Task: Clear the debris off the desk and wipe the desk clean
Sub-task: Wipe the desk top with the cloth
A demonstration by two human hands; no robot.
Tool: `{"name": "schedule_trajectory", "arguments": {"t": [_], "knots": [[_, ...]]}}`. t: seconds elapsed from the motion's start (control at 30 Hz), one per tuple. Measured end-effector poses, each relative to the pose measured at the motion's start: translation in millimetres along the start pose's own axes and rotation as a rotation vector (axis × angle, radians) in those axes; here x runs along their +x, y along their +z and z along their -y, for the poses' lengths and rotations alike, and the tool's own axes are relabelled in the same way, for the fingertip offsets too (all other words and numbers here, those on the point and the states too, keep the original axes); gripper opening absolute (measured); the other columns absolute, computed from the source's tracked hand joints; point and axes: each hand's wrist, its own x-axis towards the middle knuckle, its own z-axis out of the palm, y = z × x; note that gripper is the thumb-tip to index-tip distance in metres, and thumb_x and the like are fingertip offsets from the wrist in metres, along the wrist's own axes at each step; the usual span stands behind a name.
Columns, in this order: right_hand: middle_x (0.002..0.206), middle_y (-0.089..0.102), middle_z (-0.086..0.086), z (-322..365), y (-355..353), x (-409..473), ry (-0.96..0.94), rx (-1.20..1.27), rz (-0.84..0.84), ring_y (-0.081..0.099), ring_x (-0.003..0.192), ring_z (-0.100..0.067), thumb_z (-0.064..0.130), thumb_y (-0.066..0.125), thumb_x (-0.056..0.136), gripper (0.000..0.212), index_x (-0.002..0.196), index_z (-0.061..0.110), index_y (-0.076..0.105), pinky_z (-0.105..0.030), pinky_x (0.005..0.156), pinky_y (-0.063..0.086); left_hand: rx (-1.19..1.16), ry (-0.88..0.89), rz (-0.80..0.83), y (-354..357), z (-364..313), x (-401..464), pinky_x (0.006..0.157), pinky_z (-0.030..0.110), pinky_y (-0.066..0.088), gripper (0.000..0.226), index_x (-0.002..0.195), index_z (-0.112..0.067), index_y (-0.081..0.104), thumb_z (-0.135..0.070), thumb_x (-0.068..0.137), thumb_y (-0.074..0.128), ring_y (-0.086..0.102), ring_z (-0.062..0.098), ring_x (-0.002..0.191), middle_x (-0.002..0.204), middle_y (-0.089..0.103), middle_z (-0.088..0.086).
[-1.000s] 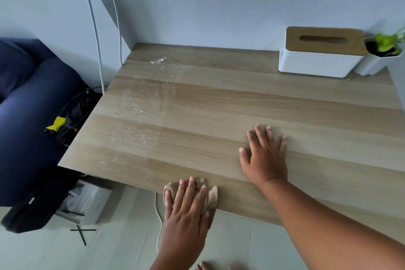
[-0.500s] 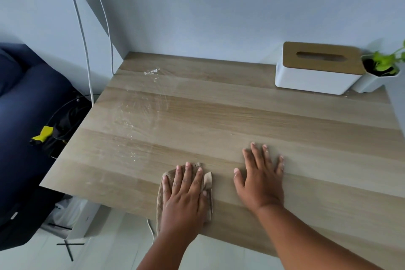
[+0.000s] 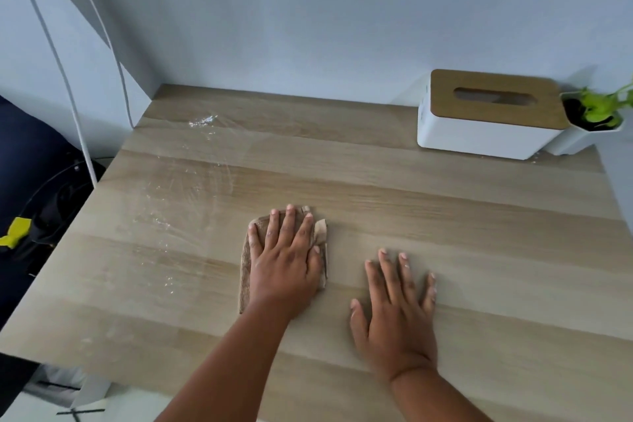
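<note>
My left hand (image 3: 286,257) lies flat with straight fingers on a folded brown cloth (image 3: 247,267), pressing it onto the light wooden desk (image 3: 445,216) near its middle. To its right, my right hand (image 3: 397,312) rests flat on the bare desk top, fingers spread, holding nothing. Wet streaks and droplets (image 3: 178,202) shine on the left part of the desk, up to the far left corner.
A white tissue box with a wooden lid (image 3: 486,115) stands at the back right, with a small white plant pot (image 3: 592,120) beside it. White cables (image 3: 58,62) hang down the wall at the left. A dark blue seat (image 3: 27,147) sits left of the desk.
My left hand has pushed the cloth from the desk's front edge away from me toward the middle. My right hand has stayed flat on the desk.
</note>
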Motion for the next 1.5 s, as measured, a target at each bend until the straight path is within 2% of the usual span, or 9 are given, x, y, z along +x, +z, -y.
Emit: {"name": "schedule_trajectory", "arguments": {"t": [0.27, 0.53, 0.7, 0.93, 1.23, 1.37, 1.5], "knots": [[0.166, 0.033, -0.007, 3, -6, 2, 0.016, -0.002, 0.044, 0.028, 0.154, -0.035, 0.053, 0.052, 0.083, 0.075, 0.148, 0.017, 0.054, -0.073, 0.115, 0.023, -0.002, 0.03, 0.014, -16, -4, 107, 0.125, 0.058, -0.005, 0.068, 0.161, -0.035, 0.02, -0.056, 0.096, 0.017, -0.004, 0.019, 0.159, 0.172, 0.007, -0.005], [0.169, 0.025, -0.005, 0, -4, 3, 0.018, 0.026, 0.107, 0.018, 0.157, -0.035, 0.053, 0.058, 0.083, 0.078, 0.152, 0.019, 0.047, -0.074, 0.116, 0.02, -0.018, 0.058, 0.018, -21, -14, 202, 0.125, 0.059, -0.004, 0.063, 0.159, -0.039, 0.024, -0.054, 0.097, 0.025, 0.004, 0.02, 0.158, 0.171, 0.012, -0.007], [0.171, 0.019, -0.003, 0, -6, 3, 0.015, 0.027, 0.117, 0.013, 0.158, -0.033, 0.053, 0.055, 0.086, 0.078, 0.155, 0.02, 0.042, -0.073, 0.117, 0.018, -0.022, 0.046, 0.027, -21, -20, 226, 0.124, 0.06, -0.004, 0.064, 0.158, -0.039, 0.025, -0.052, 0.096, 0.027, 0.005, 0.021, 0.158, 0.171, 0.014, -0.006], [0.172, 0.017, -0.003, 0, -6, 2, 0.026, 0.024, 0.139, 0.013, 0.158, -0.033, 0.054, 0.052, 0.087, 0.077, 0.156, 0.021, 0.04, -0.072, 0.118, 0.016, -0.019, 0.086, 0.058, -19, -23, 204, 0.124, 0.06, -0.007, 0.064, 0.159, -0.038, 0.022, -0.052, 0.097, 0.025, 0.0, 0.018, 0.158, 0.171, 0.01, -0.007], [0.172, 0.014, -0.001, 2, -9, 4, 0.056, 0.026, 0.194, 0.007, 0.159, -0.03, 0.056, 0.039, 0.093, 0.071, 0.157, 0.025, 0.035, -0.068, 0.122, 0.008, -0.028, 0.144, 0.051, -6, -39, 120, 0.125, 0.057, -0.006, 0.068, 0.16, -0.038, 0.022, -0.058, 0.095, 0.021, -0.001, 0.016, 0.158, 0.171, 0.009, -0.009], [0.171, 0.018, -0.001, 3, -9, 4, 0.055, 0.039, 0.168, 0.011, 0.159, -0.029, 0.055, 0.039, 0.092, 0.071, 0.156, 0.024, 0.038, -0.067, 0.122, 0.005, -0.03, 0.151, 0.03, 0, -38, 80, 0.125, 0.055, -0.006, 0.068, 0.16, -0.038, 0.024, -0.06, 0.095, 0.021, -0.001, 0.015, 0.158, 0.171, 0.01, -0.009], [0.172, 0.015, 0.0, 2, -8, 2, 0.046, 0.025, 0.163, 0.007, 0.159, -0.028, 0.053, 0.034, 0.093, 0.071, 0.158, 0.025, 0.034, -0.067, 0.122, 0.001, -0.057, 0.129, 0.005, 3, -34, 32, 0.126, 0.053, -0.006, 0.066, 0.158, -0.037, 0.029, -0.059, 0.097, 0.025, 0.0, 0.014, 0.158, 0.171, 0.013, -0.008]]}}
